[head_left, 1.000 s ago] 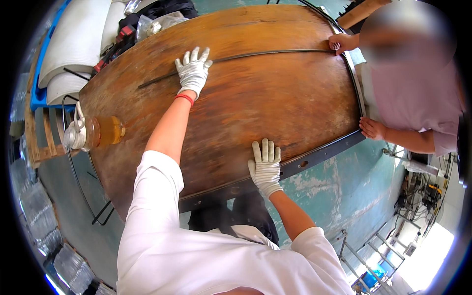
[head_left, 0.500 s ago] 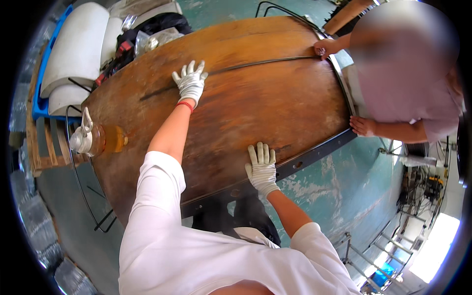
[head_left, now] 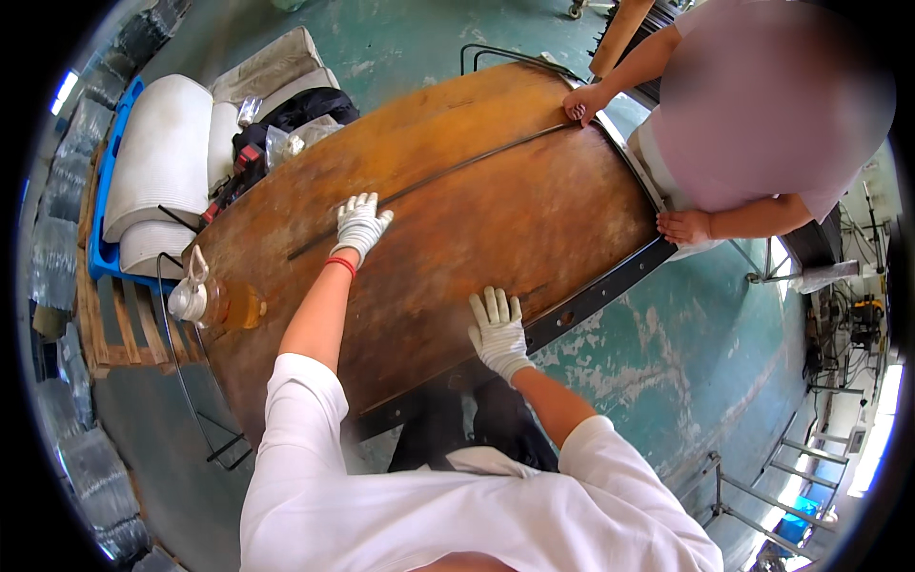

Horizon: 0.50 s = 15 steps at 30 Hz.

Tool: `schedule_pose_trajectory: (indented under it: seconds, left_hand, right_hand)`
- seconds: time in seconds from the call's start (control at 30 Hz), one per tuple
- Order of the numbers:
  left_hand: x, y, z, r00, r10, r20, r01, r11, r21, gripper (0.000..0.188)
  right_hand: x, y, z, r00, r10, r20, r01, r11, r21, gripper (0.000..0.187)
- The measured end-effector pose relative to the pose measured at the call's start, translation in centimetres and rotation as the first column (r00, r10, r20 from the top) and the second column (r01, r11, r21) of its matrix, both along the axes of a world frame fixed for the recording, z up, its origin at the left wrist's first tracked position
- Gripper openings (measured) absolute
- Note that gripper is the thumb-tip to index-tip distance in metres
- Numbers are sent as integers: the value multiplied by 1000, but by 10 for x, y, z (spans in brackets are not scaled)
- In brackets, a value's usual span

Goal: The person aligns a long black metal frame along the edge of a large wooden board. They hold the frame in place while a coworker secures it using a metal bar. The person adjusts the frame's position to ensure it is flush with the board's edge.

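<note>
While the splayed left hand crosses the dark rod, the flat right hand lies apart, neither gripping.

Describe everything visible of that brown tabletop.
The brown tabletop looks wooden, scuffed and darkly patched, lying roughly flat. A holed dark bar lines its near edge; a dark strip runs lengthwise. The gloved left hand and right hand rest on it; a jug stands at its left end, a co-worker's hands at its right.

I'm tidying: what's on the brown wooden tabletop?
On the tabletop: clear, amber-filled jug, thin dark strip, white-gloved left hand and right hand; another person's hands at its edge. What's beneath these is hidden.
</note>
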State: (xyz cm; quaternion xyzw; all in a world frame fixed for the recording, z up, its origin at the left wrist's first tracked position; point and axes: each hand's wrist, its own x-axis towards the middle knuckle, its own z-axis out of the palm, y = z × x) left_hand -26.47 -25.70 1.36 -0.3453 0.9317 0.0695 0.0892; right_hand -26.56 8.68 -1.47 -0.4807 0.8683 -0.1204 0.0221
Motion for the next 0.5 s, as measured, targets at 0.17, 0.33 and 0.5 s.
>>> schedule_pose_trajectory:
  seconds: [0.17, 0.33, 0.5]
  left_hand:
    - [-74, 21, -9, 978, -168, -122, 172, 985, 20, 66]
    - [-133, 42, -47, 976, -99, -192, 91, 994, -53, 62]
    - [-148, 31, -67, 983, -85, -163, 51, 977, -206, 55]
  right_hand:
    - [1, 1, 0, 998, 11, 59, -10, 1000, -14, 61]
    - [-3, -1, 4, 996, 8, 90, -6, 1000, -17, 65]
    - [-9, -3, 12, 989, 1, 149, -4, 1000, 20, 62]
